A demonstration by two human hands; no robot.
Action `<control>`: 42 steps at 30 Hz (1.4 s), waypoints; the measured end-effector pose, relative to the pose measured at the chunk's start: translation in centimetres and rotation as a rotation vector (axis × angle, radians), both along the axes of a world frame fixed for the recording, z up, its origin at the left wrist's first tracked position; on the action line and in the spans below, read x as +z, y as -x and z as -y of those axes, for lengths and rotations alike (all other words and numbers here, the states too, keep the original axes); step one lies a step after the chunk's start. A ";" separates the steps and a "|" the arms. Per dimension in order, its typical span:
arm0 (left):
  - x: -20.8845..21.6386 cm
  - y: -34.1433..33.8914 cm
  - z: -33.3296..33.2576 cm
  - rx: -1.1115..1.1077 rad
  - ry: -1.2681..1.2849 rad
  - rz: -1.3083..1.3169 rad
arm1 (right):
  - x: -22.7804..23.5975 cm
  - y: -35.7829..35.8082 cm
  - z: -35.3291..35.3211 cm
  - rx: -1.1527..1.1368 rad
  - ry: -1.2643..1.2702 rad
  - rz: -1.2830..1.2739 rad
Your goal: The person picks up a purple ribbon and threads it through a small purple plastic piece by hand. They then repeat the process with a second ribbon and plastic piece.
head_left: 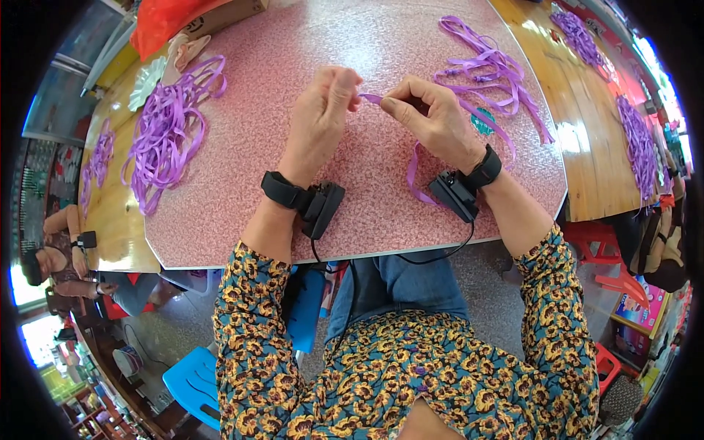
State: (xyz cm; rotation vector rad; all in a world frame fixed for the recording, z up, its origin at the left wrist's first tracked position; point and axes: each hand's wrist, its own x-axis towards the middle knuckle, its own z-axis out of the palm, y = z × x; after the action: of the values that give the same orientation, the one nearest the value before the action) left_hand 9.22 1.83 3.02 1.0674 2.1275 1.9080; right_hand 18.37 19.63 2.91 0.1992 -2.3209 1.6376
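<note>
Both my hands are raised over the pink speckled table [242,220], close together near its middle. A purple ribbon [372,98] stretches across the short gap between them. My left hand [323,110] is closed, fingers curled in, at the ribbon's left end; its fingertips are partly hidden. My right hand [433,117] pinches the ribbon between thumb and forefinger. More purple ribbon hangs below my right hand and loops onto the table beside the wrist. Each wrist wears a black strap with a small black device.
A heap of purple ribbons [165,139] lies at the left, and looser ribbons [491,66] lie at the far right beside a small green piece [482,121]. A red bag [165,26] sits at the far left. Another person [62,249] sits left; blue stool [194,389] below.
</note>
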 end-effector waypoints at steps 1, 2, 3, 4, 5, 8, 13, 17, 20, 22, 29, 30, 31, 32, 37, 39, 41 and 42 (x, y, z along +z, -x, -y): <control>0.1 -0.1 0.0 -0.002 0.001 0.000 | 0.0 0.0 0.0 -0.006 -0.004 0.012; 0.2 -0.2 0.0 -0.040 0.101 -0.081 | 0.1 0.1 -0.1 -0.013 -0.009 0.025; 0.3 -0.3 0.0 -0.076 0.201 -0.164 | 0.0 0.1 -0.2 -0.015 -0.008 0.025; 0.4 -0.4 0.0 -0.079 0.201 -0.164 | -0.1 0.2 -0.2 -0.013 -0.009 0.025; 0.6 -0.5 0.0 -0.085 0.180 -0.136 | 0.0 0.2 -0.3 -0.010 -0.011 0.024; 1.1 -0.6 0.4 -0.073 0.139 -0.118 | 0.9 0.0 0.3 0.018 -0.053 0.008; 0.8 -0.4 0.3 -0.007 0.123 -0.205 | 0.3 0.3 -0.3 0.052 -0.025 -0.053; 1.1 -0.4 0.7 0.041 0.161 -0.258 | 0.2 0.5 -0.6 0.039 -0.069 -0.072; 0.7 0.7 1.2 0.073 0.066 -0.108 | 0.4 0.7 -1.1 -0.008 -0.049 -0.018; 0.9 1.6 1.4 0.089 -0.059 0.034 | 0.6 1.3 -2.2 -0.030 0.032 -0.070; 0.0 4.0 2.4 0.433 -0.036 -0.007 | 3.3 -1.2 -4.0 -0.098 0.026 -0.001; -0.2 4.4 2.5 0.396 -0.033 0.031 | 3.7 -2.0 -4.1 -0.051 -0.083 0.049; -0.4 4.7 2.7 0.360 -0.030 0.067 | 3.9 -2.7 -4.2 -0.003 -0.191 0.098; -0.9 4.8 2.7 0.356 -0.036 0.065 | 3.9 -3.3 -4.6 -0.008 -0.196 0.095; -1.9 5.6 2.4 0.604 -0.024 -0.357 | 2.1 -5.0 -6.3 -0.092 -0.459 0.116; -1.9 5.4 2.5 0.578 0.024 -0.395 | 1.8 -5.2 -5.8 -0.087 -0.532 0.089; -1.4 4.5 2.1 0.548 0.077 -0.432 | 1.5 -5.4 -4.3 0.040 -0.578 0.088; -0.9 3.8 1.9 0.407 0.039 -0.330 | 1.6 -5.6 -3.6 0.038 -0.578 0.088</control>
State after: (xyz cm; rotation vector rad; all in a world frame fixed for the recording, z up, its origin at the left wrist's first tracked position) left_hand 5.40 -0.12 2.09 1.0705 2.7342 1.9433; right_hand 23.99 23.20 4.53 0.2957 -2.8169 0.9624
